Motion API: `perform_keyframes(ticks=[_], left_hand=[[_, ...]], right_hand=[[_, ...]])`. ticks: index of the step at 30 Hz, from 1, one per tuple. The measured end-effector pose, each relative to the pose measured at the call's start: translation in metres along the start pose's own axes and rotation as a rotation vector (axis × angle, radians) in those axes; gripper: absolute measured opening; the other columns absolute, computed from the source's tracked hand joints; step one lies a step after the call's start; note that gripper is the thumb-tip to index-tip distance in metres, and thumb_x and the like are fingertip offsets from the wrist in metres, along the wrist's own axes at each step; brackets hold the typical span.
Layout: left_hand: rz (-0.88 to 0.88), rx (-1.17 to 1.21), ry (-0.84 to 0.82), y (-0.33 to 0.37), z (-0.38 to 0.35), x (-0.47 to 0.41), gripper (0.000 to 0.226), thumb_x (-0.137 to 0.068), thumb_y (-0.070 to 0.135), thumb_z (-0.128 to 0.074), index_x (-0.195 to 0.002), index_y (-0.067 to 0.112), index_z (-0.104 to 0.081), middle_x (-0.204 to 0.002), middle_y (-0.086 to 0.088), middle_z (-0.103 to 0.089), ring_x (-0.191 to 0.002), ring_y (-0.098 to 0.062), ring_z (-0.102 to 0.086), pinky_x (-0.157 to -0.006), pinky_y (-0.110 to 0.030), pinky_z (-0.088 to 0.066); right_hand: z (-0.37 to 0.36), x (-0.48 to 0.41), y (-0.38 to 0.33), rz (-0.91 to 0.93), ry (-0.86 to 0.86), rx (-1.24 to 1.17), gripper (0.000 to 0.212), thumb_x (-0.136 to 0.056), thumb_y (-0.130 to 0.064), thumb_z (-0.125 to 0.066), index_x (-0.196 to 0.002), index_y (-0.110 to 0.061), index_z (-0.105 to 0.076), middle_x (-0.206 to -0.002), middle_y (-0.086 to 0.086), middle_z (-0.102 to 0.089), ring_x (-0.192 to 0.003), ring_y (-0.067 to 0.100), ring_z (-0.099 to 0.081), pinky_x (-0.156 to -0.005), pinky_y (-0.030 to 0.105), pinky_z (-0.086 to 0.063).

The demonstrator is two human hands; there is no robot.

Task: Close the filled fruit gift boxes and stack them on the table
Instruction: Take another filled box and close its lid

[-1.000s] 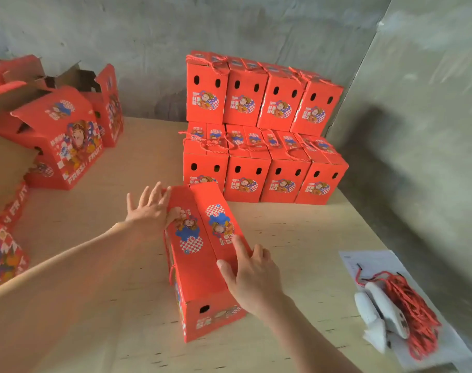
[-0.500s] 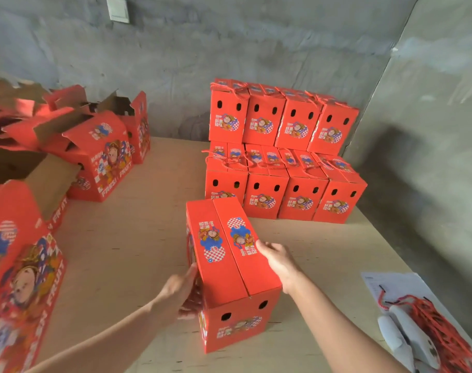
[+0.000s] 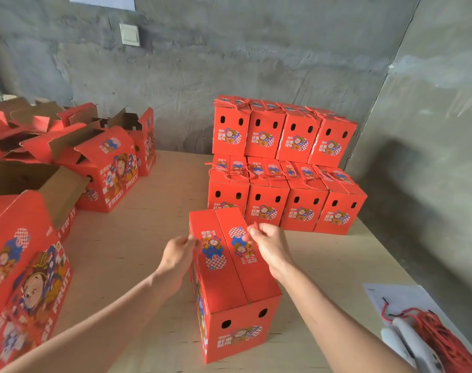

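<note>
Red cardboard dominates our view. We see the box (image 3: 229, 278) upright near the middle of the table (image 3: 159, 238), closer to us than the stack (image 3: 283, 168). Its two top flaps are down and meet along a centre seam. Its short end faces us and shows two oval holes above a printed label.

Our left hand (image 3: 177, 255) is at the box's upper left edge with its fingertips drawn together. We cannot tell whether they hold anything. Our right hand (image 3: 271, 247) hovers over the right flap, and its thumb and forefinger pinch the end of a red cord (image 3: 255, 226). The rest of the cord is hidden behind the hand.

The stack stands against the grey wall (image 3: 256, 63) at the far right of the table, just behind the box. It consists of closed boxes in two tiers, with four fronts visible in each tier. Cord handles lie across their tops.

On the left we see open boxes (image 3: 108, 168) with their flaps raised and brown insides showing. One more box (image 3: 27, 265) fills the near left corner of the view.

At the near right corner lies a white sheet (image 3: 391, 294). On it rest a bundle (image 3: 442, 337) of red cords and a white tool (image 3: 412, 343), which touches the bundle. A switch (image 3: 129, 34) is mounted high on the wall.
</note>
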State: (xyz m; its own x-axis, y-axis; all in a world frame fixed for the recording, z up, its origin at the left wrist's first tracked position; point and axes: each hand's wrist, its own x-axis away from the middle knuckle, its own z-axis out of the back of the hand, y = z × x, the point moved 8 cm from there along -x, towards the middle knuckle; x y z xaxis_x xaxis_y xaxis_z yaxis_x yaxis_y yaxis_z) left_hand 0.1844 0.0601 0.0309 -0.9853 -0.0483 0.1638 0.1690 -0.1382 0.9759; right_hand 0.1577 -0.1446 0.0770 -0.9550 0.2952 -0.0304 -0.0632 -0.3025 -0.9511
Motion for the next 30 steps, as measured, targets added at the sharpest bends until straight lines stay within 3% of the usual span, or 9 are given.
perform_keyframes(ticks=[3, 8, 10, 12, 14, 17, 20, 24, 30], left_hand=[[-0.388, -0.207, 0.019, 0.081, -0.002, 0.011, 0.036, -0.095, 0.01, -0.041, -0.06, 0.015, -0.047, -0.059, 0.002, -0.046, -0.053, -0.012, -0.037, -0.044, -0.013, -0.028], [-0.749, -0.451, 0.001, 0.134, -0.014, 0.025, 0.024, -0.094, 0.006, -0.046, -0.081, 0.006, -0.066, -0.082, -0.001, -0.055, -0.078, -0.012, -0.048, -0.066, -0.019, -0.03], [-0.744, -0.477, -0.038, 0.115, -0.011, 0.018, 0.018, -0.096, 0.01, -0.047, -0.1, 0.005, -0.064, -0.096, -0.003, -0.06, -0.088, -0.016, -0.051, -0.072, -0.022, -0.033], [-0.604, -0.517, -0.035, 0.083, -0.001, 0.006, 0.018, -0.098, 0.015, -0.043, -0.107, 0.009, -0.058, -0.099, -0.004, -0.063, -0.088, -0.021, -0.055, -0.071, -0.026, -0.037], [-0.456, -0.619, -0.078, 0.046, -0.001, -0.003, 0.019, -0.098, 0.018, -0.041, -0.107, 0.01, -0.056, -0.102, -0.009, -0.064, -0.088, -0.025, -0.058, -0.072, -0.03, -0.041], [-0.467, -0.778, -0.244, 0.007, -0.02, 0.003, 0.032, -0.096, 0.031, -0.045, -0.123, 0.017, -0.054, -0.122, -0.001, -0.057, -0.109, -0.015, -0.053, -0.087, -0.021, -0.038], [-0.535, -0.879, -0.3, -0.006, -0.031, 0.009, 0.06, -0.096, 0.042, -0.043, -0.146, 0.013, -0.029, -0.152, -0.001, -0.03, -0.141, -0.013, -0.024, -0.113, -0.023, -0.02], [-0.627, -0.833, -0.214, 0.015, -0.027, 0.008, 0.064, -0.097, 0.043, -0.043, -0.149, 0.014, -0.021, -0.156, 0.001, -0.021, -0.145, -0.011, -0.011, -0.116, -0.024, -0.01], [-0.506, -0.94, -0.35, -0.012, -0.039, 0.005, 0.069, -0.097, 0.045, -0.04, -0.151, 0.02, -0.005, -0.158, 0.008, -0.006, -0.145, -0.008, -0.003, -0.116, -0.029, -0.01]], right_hand=[[-0.022, 0.005, -0.046, 0.082, -0.201, -0.156, 0.023, -0.092, 0.004, -0.048, -0.081, -0.006, -0.065, -0.068, 0.002, -0.069, -0.062, 0.01, -0.065, -0.064, 0.017, -0.051], [-0.051, 0.012, -0.063, -0.119, -0.447, -0.327, 0.027, -0.091, 0.006, -0.041, -0.111, 0.016, -0.057, -0.092, 0.021, -0.064, -0.082, 0.031, -0.063, -0.093, 0.04, -0.05], [-0.049, 0.012, -0.062, -0.235, -0.504, -0.476, 0.025, -0.093, 0.0, -0.038, -0.103, 0.009, -0.059, -0.077, 0.014, -0.067, -0.066, 0.021, -0.064, -0.072, 0.029, -0.055], [-0.042, 0.007, -0.06, -0.355, -0.482, -0.538, 0.018, -0.094, -0.008, -0.043, -0.085, 0.0, -0.057, -0.065, 0.005, -0.063, -0.043, 0.009, -0.049, -0.057, 0.024, -0.045], [-0.037, 0.002, -0.065, -0.407, -0.467, -0.445, 0.022, -0.096, -0.016, -0.044, -0.078, -0.006, -0.054, -0.05, -0.001, -0.053, -0.039, 0.009, -0.043, -0.057, 0.024, -0.036], [-0.032, -0.009, -0.085, -0.316, -0.39, -0.188, 0.027, -0.096, -0.018, -0.045, -0.072, -0.011, -0.053, -0.043, -0.006, -0.047, -0.052, 0.013, -0.053, -0.057, 0.024, -0.036], [-0.024, -0.021, -0.108, -0.164, -0.255, -0.092, 0.026, -0.089, -0.008, -0.049, -0.064, -0.011, -0.052, -0.053, 0.0, -0.05, -0.054, 0.015, -0.055, -0.056, 0.025, -0.036], [-0.02, -0.032, -0.128, -0.006, -0.153, -0.084, 0.027, -0.084, -0.002, -0.052, -0.059, -0.009, -0.053, -0.055, 0.003, -0.052, -0.054, 0.016, -0.056, -0.058, 0.024, -0.041], [-0.016, -0.033, -0.101, -0.056, -0.132, -0.016, 0.027, -0.083, 0.002, -0.051, -0.057, -0.003, -0.054, -0.055, 0.01, -0.053, -0.054, 0.018, -0.055, -0.051, 0.023, -0.037]])
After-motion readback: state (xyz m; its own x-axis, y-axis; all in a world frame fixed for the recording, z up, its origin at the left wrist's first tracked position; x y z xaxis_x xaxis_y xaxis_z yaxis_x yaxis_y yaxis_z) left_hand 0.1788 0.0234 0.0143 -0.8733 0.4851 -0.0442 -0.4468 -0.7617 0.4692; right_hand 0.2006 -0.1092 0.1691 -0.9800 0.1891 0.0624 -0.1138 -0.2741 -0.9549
